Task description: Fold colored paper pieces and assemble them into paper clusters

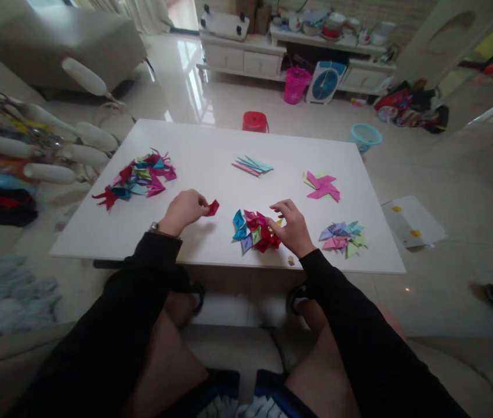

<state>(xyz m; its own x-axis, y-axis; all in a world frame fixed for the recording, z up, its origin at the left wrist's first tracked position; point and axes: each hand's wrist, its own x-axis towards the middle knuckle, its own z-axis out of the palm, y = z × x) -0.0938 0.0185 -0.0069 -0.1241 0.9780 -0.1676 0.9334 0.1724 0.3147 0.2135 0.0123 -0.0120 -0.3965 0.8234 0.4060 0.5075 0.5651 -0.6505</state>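
Observation:
Pinched in my left hand (187, 211) is a small red folded paper piece (213, 208), held just above the white table (205, 244). My right hand (292, 227) reaches over the right side of a pile of folded paper pieces (256, 232) in red, blue, pink and purple. Its fingers are bent but apart, and thumb and forefinger come close to the pile; whether they touch it I cannot tell. No paper shows between those fingers. A small sticker-like figure (290, 260) lies by the table's front edge, near my right wrist.
More folded paper lies in a large heap (142, 177) at the left, a pastel group (343, 238) at the right, pink pieces (322, 187) behind it and thin strips (253, 165) at the back. A red bin (255, 122) and a blue basket (365, 137) stand beyond the table.

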